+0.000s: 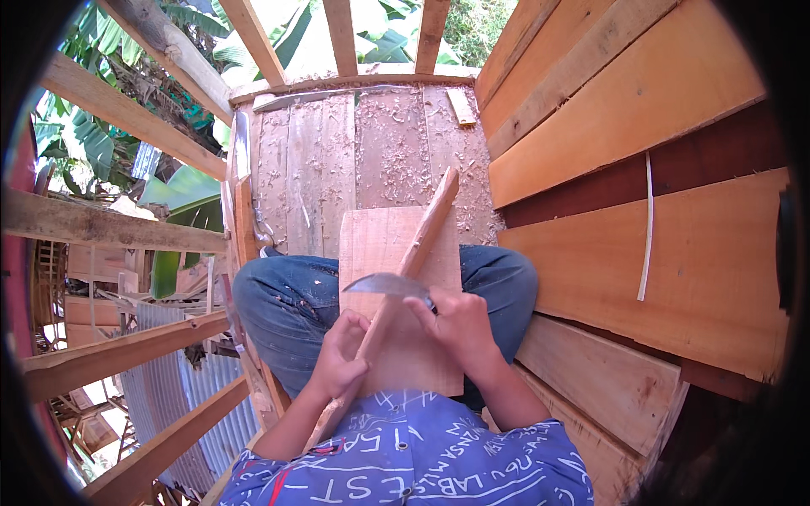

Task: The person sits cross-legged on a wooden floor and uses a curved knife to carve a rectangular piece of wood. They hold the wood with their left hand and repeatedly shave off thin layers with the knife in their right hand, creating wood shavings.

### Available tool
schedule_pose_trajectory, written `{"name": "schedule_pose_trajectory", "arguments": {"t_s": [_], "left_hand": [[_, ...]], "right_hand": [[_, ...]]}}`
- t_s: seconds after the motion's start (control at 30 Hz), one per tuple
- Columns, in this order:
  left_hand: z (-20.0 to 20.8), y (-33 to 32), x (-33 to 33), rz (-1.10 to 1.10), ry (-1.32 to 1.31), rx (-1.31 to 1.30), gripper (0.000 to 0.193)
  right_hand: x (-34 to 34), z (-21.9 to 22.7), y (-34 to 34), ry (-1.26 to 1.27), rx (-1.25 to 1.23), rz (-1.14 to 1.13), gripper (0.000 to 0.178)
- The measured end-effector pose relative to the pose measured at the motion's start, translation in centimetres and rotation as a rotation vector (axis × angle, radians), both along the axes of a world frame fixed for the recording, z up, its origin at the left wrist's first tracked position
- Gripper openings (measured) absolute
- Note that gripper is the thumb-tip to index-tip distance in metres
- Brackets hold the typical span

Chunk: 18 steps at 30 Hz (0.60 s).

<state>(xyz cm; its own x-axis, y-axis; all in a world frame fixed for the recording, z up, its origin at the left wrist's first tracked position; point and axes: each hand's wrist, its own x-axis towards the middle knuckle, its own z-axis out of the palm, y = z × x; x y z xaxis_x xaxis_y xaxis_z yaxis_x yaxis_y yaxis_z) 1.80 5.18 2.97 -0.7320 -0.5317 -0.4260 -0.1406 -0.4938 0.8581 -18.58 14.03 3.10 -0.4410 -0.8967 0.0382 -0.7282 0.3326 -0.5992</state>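
Note:
A long narrow wooden stick (432, 221) slants from my waist up to the far right, lying across a flat wooden board (380, 239) on my lap. My left hand (341, 354) is closed round the stick's near part. In my right hand (456, 327) is a knife with a curved metal blade (385, 285), its handle mostly hidden by my fingers. The blade lies crosswise over the stick, its tip to the left. From this view I cannot tell how deep the edge sits in the wood.
Pale shavings cover the plank floor (325, 160) ahead of my crossed legs (287, 299). A small wood block (461, 108) lies at the far right of it. Wooden rails (118, 221) stand on the left, with leaves and corrugated sheets beyond. A plank wall (641, 261) rises on the right.

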Motion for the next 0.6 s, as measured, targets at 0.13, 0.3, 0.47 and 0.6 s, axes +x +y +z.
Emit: {"name": "schedule_pose_trajectory", "arguments": {"t_s": [0.13,0.3,0.47,0.6], "left_hand": [[0.0,0.8,0.1,-0.008,0.029,0.017,0.050],[-0.6,0.9,-0.1,-0.053,0.067,0.036,0.046],[-0.2,1.1,-0.1,-0.021,0.074,0.066,0.046],[-0.5,0.7,0.2,-0.032,0.058,0.071,0.046]], "right_hand": [[-4.1,-0.8,-1.0,-0.019,0.019,-0.224,0.054],[-5.2,0.8,-0.1,-0.117,0.082,-0.175,0.054],[-5.2,-0.4,0.0,-0.012,0.063,-0.259,0.052],[-5.7,-0.7,0.1,-0.123,0.032,-0.255,0.050]]}}
